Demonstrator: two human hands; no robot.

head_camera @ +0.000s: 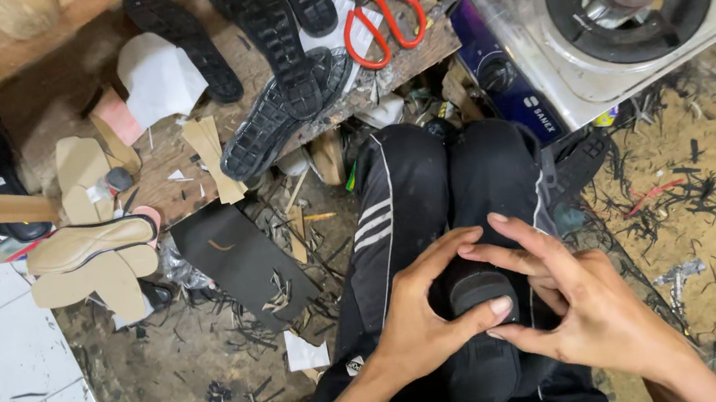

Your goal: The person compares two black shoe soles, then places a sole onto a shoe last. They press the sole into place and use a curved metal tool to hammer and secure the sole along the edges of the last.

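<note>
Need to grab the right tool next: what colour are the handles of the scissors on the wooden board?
Red-orange handles on the scissors, clearest in the head view.

Black shoe [479, 325]; red-handled scissors [383, 22]; white-striped black trousers [395, 195].

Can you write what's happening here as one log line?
left hand: pressing black sole | right hand: pressing same sole | sole: on lap | scissors: on bench, untouched

I have one view only, from a camera on the head, looking steeply down over the lap. It sits close to the hands at the bottom, while the cluttered bench [180, 152] and floor [714, 176] fill the top.
</note>
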